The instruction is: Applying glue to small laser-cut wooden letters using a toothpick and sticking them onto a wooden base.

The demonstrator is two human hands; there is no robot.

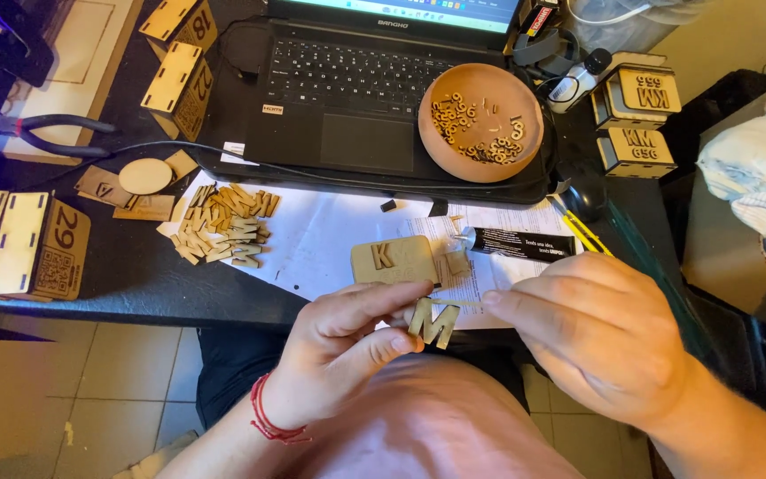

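Head view, looking down over the desk edge. A small letter-shaped cutout (434,323) of pale plywood, with darker laser-cut edges, is held in the air just below the flat wooden plaque (394,260) that lies on the white paper sheet (330,235). The cutout stands roughly upright toward the camera, slightly tilted, its legs pointing down toward the person's lap; its long axis runs nearly level, from hand to hand. The left hand (347,341) comes up from below the plaque, wrist bent, a red cord bracelet (268,417) on it; thumb and forefinger are pinched shut on the cutout's left side. The right hand (596,333) reaches in from the plaque's lower right, knuckles up, fingers drawn together, forefinger tip at the cutout's upper right corner; whether it grips anything cannot be told. Right of the plaque lies a black glue tube (520,242); left of it, a heap of wooden letters (223,232); beyond it, a round wooden bowl (480,121) resting on a laptop (347,89).
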